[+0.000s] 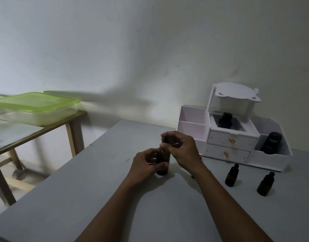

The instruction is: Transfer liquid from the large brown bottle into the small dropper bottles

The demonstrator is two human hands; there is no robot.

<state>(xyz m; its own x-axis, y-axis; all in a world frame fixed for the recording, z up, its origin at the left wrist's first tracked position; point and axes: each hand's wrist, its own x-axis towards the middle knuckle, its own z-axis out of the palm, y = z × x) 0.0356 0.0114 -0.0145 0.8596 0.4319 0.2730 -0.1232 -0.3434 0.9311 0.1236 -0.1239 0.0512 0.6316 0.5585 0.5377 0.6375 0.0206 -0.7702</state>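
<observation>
The large brown bottle (163, 162) stands upright on the grey table (97, 198), near its middle. My left hand (146, 163) grips the bottle's body from the left. My right hand (181, 147) pinches the dark cap (166, 139) at the bottle's top from the right. Two small brown dropper bottles, one (231, 175) nearer the middle and one (265, 184) further right, stand upright with their black tops on, to the right of my right forearm.
A white drawer organiser (232, 142) stands at the back right against the wall, with a dark bottle (224, 120) in its top box and a black jar (271, 142) in its right tray. A green-lidded plastic box (36, 107) sits on a wooden side table at left.
</observation>
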